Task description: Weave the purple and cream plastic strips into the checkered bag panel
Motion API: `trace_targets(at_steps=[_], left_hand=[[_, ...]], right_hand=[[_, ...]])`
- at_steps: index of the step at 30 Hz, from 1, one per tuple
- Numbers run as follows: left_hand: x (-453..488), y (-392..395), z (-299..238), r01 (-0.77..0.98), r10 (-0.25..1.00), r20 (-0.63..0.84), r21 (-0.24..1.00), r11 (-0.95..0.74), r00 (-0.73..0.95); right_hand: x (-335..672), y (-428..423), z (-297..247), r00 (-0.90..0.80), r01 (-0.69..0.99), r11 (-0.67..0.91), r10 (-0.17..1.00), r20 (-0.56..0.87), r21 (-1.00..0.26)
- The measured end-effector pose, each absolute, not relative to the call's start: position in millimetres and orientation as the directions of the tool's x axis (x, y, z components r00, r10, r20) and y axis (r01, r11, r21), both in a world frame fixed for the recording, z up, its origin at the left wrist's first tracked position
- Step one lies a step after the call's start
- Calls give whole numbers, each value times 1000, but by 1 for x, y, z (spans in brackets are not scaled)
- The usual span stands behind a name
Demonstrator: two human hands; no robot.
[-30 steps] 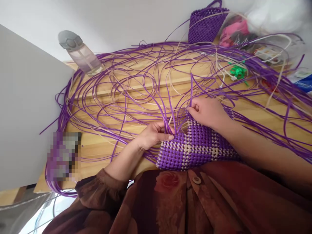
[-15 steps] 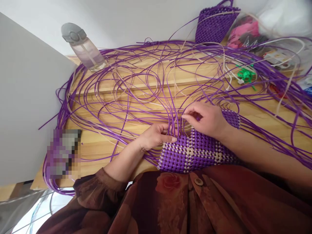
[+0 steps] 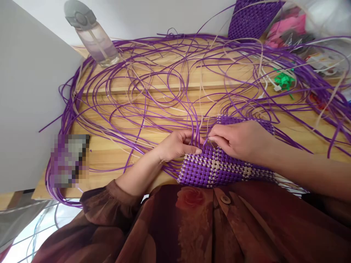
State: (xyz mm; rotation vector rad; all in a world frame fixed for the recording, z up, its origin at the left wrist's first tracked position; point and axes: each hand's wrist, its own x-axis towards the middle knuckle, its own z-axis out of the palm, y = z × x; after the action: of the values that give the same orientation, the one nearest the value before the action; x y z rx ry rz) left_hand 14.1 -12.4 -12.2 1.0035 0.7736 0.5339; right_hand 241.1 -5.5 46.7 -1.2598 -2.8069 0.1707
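Note:
A purple and beige woven piece (image 3: 197,170) lies at the table's near edge, against my clothing. My left hand (image 3: 178,146) pinches its upper left edge, thumb on top and fingers behind the upright purple strands (image 3: 195,133). Just to the right, my right hand (image 3: 238,140) is closed, with thumb and forefinger pinching a thin purple strand at the weave's edge. The two hands' fingertips nearly meet. The right hand and forearm hide part of the woven piece behind them.
Long purple and beige strands (image 3: 123,84) loop across the wooden table (image 3: 106,153). A spray-type clear bottle with a grey top (image 3: 95,40) stands at the back left. A purple woven piece (image 3: 249,22), plastic bags (image 3: 326,54) and a green bundle (image 3: 283,80) are at the back right. A blurred-out object (image 3: 70,160) lies left.
My right hand has come down towards the weave's edge and its fingertips have closed in beside my left hand. The left hand keeps its hold. The view has tilted slightly.

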Motion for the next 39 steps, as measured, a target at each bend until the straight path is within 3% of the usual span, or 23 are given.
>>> trace_targets(at_steps=[4, 8, 13, 15, 19, 22, 26, 28, 30, 33, 35, 37, 39], left_hand=[[2, -8, -3, 32, 746, -227, 964, 266, 626], [-8, -3, -3, 77, 752, -219, 972, 220, 622], [-1, -11, -3, 293, 911, -138, 956, 20, 389], [0, -13, -1, 336, 922, -182, 940, 61, 342], [-7, -7, 1, 270, 745, -411, 911, 312, 525], [-11, -1, 2, 342, 585, -485, 874, 345, 650], [-6, 0, 0, 177, 607, -261, 964, 197, 751], [-2, -3, -1, 94, 631, -183, 980, 173, 754], [2, -8, -1, 90, 620, -231, 964, 250, 750], [6, -15, 1, 112, 637, -300, 941, 320, 710], [7, -18, 3, 110, 676, -277, 954, 280, 683], [8, -19, 4, 101, 703, -242, 966, 238, 669], [9, -20, 4, 97, 710, -242, 966, 239, 661]], right_hand=[[236, -3, 53, -607, 783, 555, 781, -147, -280], [236, -1, 54, -577, 781, 462, 791, -203, -421], [240, -8, 52, -526, 782, 346, 812, -253, -518], [240, -11, 50, -490, 784, 280, 827, -276, -554], [241, -13, 47, -464, 752, 213, 843, -273, -624], [242, -13, 43, -476, 720, 258, 859, -189, -644], [244, -10, 40, -500, 697, 372, 865, -44, -613], [243, -9, 41, -491, 702, 358, 869, -55, -616], [240, -9, 43, -472, 691, 249, 866, -162, -679], [232, -9, 48, -428, 596, -121, 789, -441, -794], [225, -10, 50, -391, 494, -355, 724, -568, -793], [218, -11, 52, -352, 420, -460, 711, -608, -782], [214, -11, 51, -332, 393, -464, 733, -593, -794]])
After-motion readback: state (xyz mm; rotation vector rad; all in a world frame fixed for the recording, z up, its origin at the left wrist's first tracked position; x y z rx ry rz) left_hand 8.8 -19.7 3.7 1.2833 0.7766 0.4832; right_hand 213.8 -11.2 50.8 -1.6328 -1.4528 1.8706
